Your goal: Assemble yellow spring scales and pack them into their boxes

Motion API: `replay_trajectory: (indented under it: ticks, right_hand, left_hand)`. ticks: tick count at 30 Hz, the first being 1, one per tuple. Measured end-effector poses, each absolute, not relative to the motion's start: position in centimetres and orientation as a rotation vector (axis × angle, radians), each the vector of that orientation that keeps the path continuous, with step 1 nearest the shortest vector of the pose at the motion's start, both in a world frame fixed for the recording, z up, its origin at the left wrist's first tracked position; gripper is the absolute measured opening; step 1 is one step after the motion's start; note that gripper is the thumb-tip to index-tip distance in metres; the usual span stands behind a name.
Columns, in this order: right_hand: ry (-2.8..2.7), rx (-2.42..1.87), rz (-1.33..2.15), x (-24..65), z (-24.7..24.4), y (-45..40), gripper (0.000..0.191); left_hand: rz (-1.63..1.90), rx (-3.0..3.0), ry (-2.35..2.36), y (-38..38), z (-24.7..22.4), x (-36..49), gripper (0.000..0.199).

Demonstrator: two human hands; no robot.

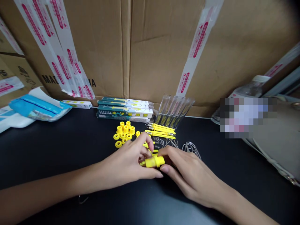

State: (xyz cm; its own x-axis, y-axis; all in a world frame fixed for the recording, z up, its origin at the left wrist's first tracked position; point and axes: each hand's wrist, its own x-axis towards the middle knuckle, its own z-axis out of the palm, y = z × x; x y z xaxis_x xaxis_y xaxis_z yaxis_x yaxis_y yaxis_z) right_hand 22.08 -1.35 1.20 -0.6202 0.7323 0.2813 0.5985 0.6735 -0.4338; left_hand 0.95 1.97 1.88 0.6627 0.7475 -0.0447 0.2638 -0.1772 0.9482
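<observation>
A yellow plastic part (pixel 153 161) lies between my two hands, its wider collar toward the right. My left hand (pixel 131 161) is closed around its left end, thumb below it. My right hand (pixel 187 170) pinches at the collar end with thumb and forefinger. Just beyond are several yellow caps (pixel 126 129), yellow rods with metal ends (pixel 161 128), small springs (pixel 158 142) and bent wire hooks (pixel 172 143). My left fingers hide some small yellow pieces.
Clear tubes (pixel 173 109) lean at the back beside stacked small boxes (pixel 124 109). More wire loops (pixel 192 148) lie right. A blue packet (pixel 43 106) is at left; a bottle (pixel 250 89) and a beige bag (pixel 274 137) stand right. Cardboard (pixel 159 62) walls the back. One hook (pixel 83 199) lies near the front.
</observation>
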Motion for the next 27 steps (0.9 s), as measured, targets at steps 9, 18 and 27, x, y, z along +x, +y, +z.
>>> replay_trajectory:
  ticks: [9, 18, 27]
  right_hand:
    - [-2.348, -1.033, 0.364, 22.7, 0.8, -1.0, 0.017]
    - [-2.07, -0.95, 0.569, 22.6, 0.6, -1.3, 0.023]
    - [-1.948, -1.078, 0.727, 22.1, 0.9, -1.5, 0.016]
  left_hand:
    - [0.286, 1.891, 0.887, 2.1, 3.6, 0.6, 0.016]
    - [0.312, 1.955, 0.904, 2.3, 3.3, 0.6, 0.018]
    - [0.39, 2.234, 0.964, 1.5, 2.2, 0.8, 0.018]
